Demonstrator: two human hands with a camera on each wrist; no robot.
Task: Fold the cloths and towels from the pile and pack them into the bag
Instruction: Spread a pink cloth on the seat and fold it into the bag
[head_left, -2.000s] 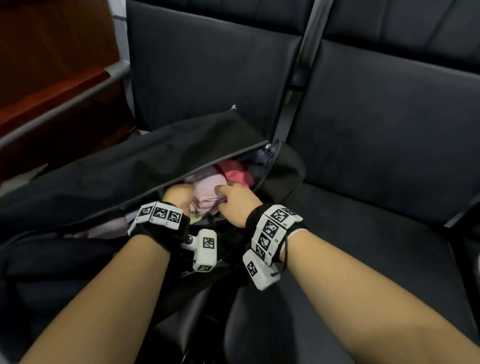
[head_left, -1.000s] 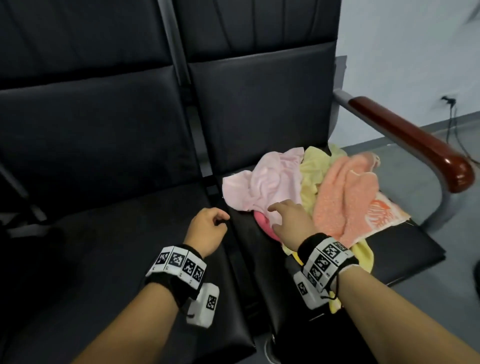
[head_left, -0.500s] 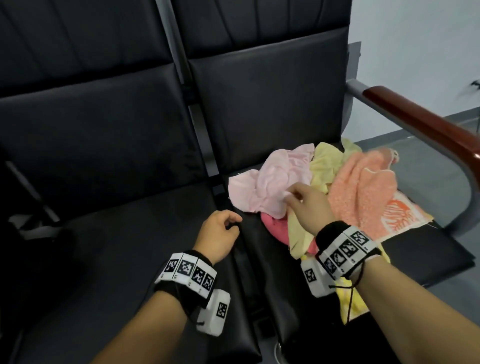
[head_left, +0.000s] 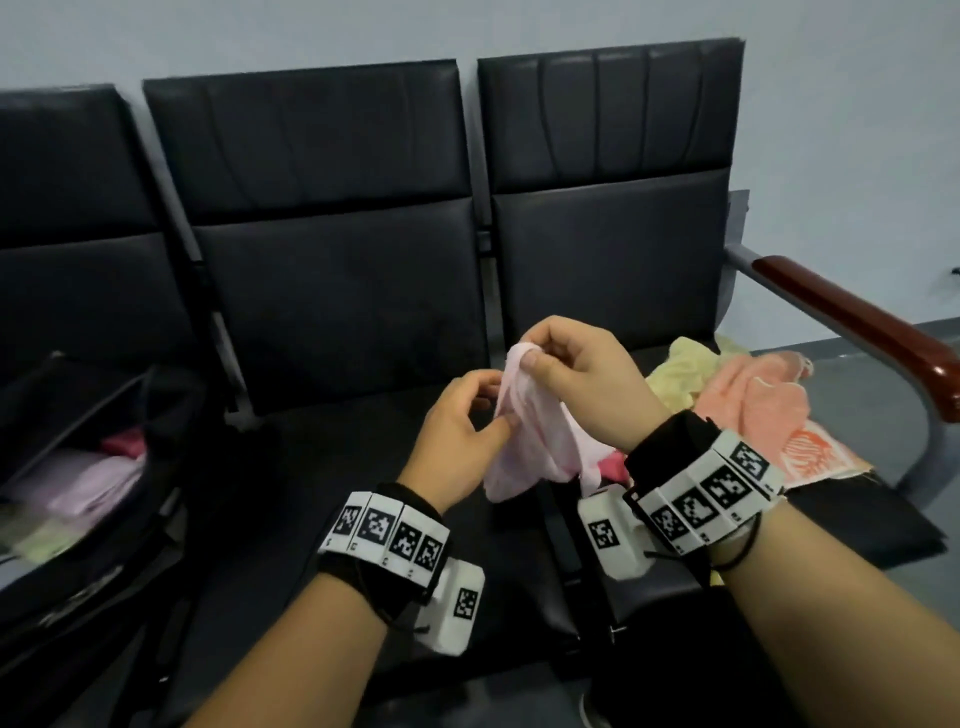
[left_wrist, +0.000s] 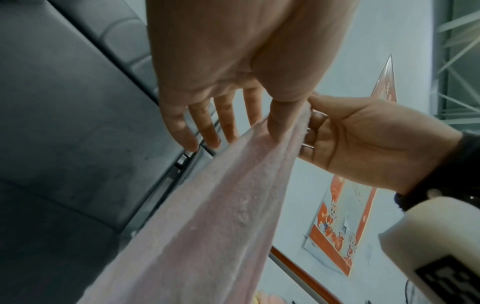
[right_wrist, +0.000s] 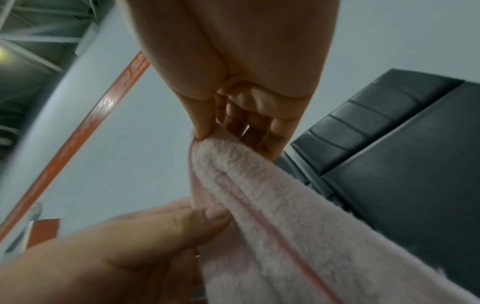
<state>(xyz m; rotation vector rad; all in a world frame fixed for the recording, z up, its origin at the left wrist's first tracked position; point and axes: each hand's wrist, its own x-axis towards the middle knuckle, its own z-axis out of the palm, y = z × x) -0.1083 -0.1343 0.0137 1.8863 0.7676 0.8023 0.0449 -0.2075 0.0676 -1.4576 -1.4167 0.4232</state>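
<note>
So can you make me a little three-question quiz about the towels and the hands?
1. True or false: the pink towel lies flat on the seat.
2. Which hand pinches the towel's top corner: A) right hand B) left hand?
3. Fill in: the open bag sits on the person's ____ side.

Key: 1 false, both hands hold it up. 2 A. 3 left.

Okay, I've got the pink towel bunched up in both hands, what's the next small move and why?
Probably slide the left hand along the towel's top edge, away from the right hand, to spread it. It hangs bunched from the right grip at a corner; the left pinches close beside it.
</note>
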